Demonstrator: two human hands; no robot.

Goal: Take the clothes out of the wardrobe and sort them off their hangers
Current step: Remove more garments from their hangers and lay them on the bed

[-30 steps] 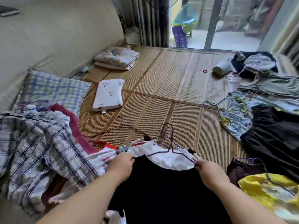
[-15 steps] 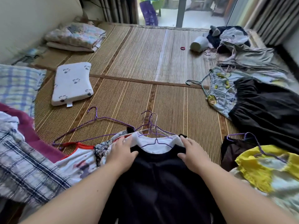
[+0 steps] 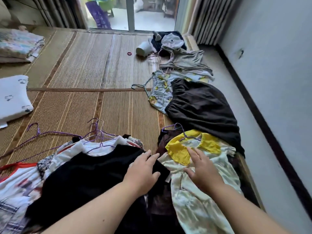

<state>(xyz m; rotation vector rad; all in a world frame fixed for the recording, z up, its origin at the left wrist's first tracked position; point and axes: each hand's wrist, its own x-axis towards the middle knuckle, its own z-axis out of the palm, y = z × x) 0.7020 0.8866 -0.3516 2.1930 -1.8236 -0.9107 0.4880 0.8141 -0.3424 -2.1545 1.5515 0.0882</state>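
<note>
- The left hand is laid on the right shoulder of a black top; its fingers are loosely spread and flat on the cloth, and whether any fold is pinched cannot be told.
- The right hand is held over a yellow-collared dress, fingers spread wide, with nothing gripped.
- The black top is seen at the near edge of the mat, on top of a pile of garments on purple hangers, among them a white top.
- The dress is seen just right of the black top, at the mat's right edge, a purple hanger at its neck and dark brown cloth beneath.
- Beyond it, along the right edge, a black skirt, a lemon-print garment and a grey garment are laid in a row.
- A white pillow is seen at the left edge, and folded bedding at the far left corner.
</note>
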